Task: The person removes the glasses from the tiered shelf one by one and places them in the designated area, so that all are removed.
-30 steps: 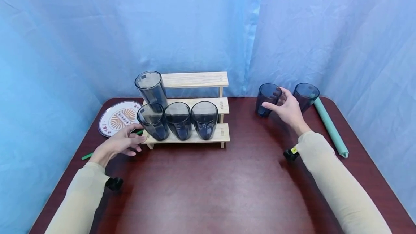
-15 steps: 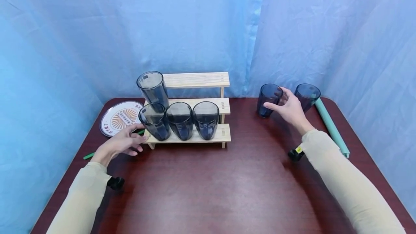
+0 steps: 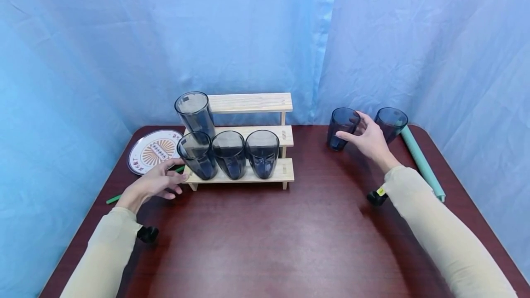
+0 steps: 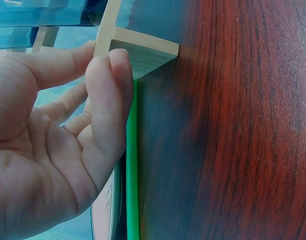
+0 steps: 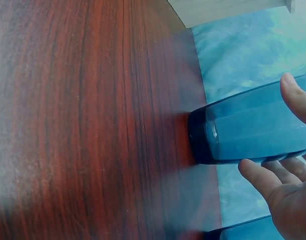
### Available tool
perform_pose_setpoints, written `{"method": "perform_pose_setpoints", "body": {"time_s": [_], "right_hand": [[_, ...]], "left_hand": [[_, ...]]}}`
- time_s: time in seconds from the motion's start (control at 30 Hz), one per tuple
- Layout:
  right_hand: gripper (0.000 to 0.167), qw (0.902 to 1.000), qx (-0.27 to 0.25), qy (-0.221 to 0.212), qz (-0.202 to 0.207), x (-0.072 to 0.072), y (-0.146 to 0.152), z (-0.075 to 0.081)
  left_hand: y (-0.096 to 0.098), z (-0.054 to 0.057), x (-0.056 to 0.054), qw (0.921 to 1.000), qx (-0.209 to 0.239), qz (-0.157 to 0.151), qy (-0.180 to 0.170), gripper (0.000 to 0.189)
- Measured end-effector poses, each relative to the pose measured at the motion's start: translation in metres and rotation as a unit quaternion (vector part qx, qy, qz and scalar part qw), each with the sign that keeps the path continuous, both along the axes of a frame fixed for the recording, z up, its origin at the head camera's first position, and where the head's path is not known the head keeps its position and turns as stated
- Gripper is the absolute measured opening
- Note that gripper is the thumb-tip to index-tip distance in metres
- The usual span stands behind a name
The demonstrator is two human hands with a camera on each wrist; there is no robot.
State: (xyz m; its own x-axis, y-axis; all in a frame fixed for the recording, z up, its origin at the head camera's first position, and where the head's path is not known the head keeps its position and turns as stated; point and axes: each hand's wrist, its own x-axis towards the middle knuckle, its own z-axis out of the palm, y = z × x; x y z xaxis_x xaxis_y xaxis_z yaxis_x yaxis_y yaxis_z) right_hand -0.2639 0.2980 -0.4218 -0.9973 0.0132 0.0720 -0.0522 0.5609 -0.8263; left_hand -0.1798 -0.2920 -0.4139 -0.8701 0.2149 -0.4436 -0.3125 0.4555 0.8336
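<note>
right hand (image 3: 370,140): fingers curled round cup (image 3: 342,128), upright on table (image 3: 265,238) right of rack (image 3: 244,176) | left hand (image 3: 154,183): pinches rack's corner | cup likely rigid, light, smooth, slippery; grip mid-wall

A staged recording booth: blue curtains (image 3: 248,36) enclose 1 wooden table (image 3: 269,243).

Head: high, facing forward-down over the table (image 3: 265,243)
Left wrist: close on wooden rack (image 4: 142,52) corner
Right wrist: close on blue cup (image 5: 253,130)
Shared: tabletop
</note>
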Motion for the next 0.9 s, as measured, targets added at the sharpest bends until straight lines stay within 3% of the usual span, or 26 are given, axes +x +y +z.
{"method": "perform_pose_setpoints", "body": {"time_s": [0.33,0.5,0.77,0.9], "right_hand": [[0.11,0.9999,-0.001,-0.011,0.005,0.002,-0.001,0.002],[0.116,0.9998,0.006,0.013,0.012,0.007,-0.002,0.009],[0.105,0.9914,0.072,0.108,0.018,0.02,-0.017,0.037],[0.1,0.9893,0.054,0.132,0.03,0.027,-0.035,0.06]], "left_hand": [[-0.001,-0.003,-0.001,1.0,0.004,-0.005,0.002,0.074],[-0.001,-0.004,-0.001,1.0,0.001,-0.004,-0.001,0.075],[-0.001,-0.002,-0.001,1.0,-0.002,-0.003,-0.002,0.075],[-0.001,-0.001,-0.001,1.0,-0.002,-0.002,0.0,0.075]]}}
